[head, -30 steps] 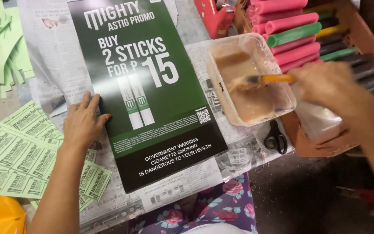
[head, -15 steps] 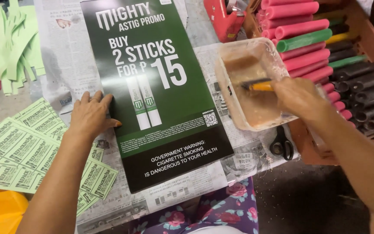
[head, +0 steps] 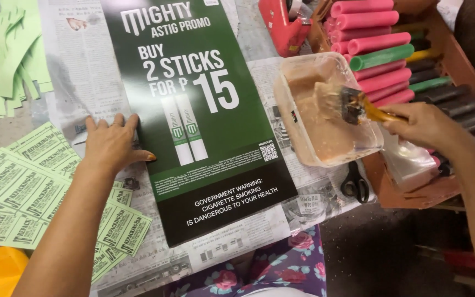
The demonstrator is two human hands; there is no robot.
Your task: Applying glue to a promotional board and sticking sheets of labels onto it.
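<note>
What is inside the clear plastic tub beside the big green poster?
The clear plastic tub holds a cloudy brownish paste. The right hand lifts a yellow-handled brush, its bristles coated, above it. The paste hides the tub's bottom, so anything beneath cannot be seen.

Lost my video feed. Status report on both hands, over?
Left hand flat, pressing the green poster's left edge. Right hand grips the brush, bristles over the plastic tub of brown paste. Scissors beside the tub, nothing blocking.
</note>
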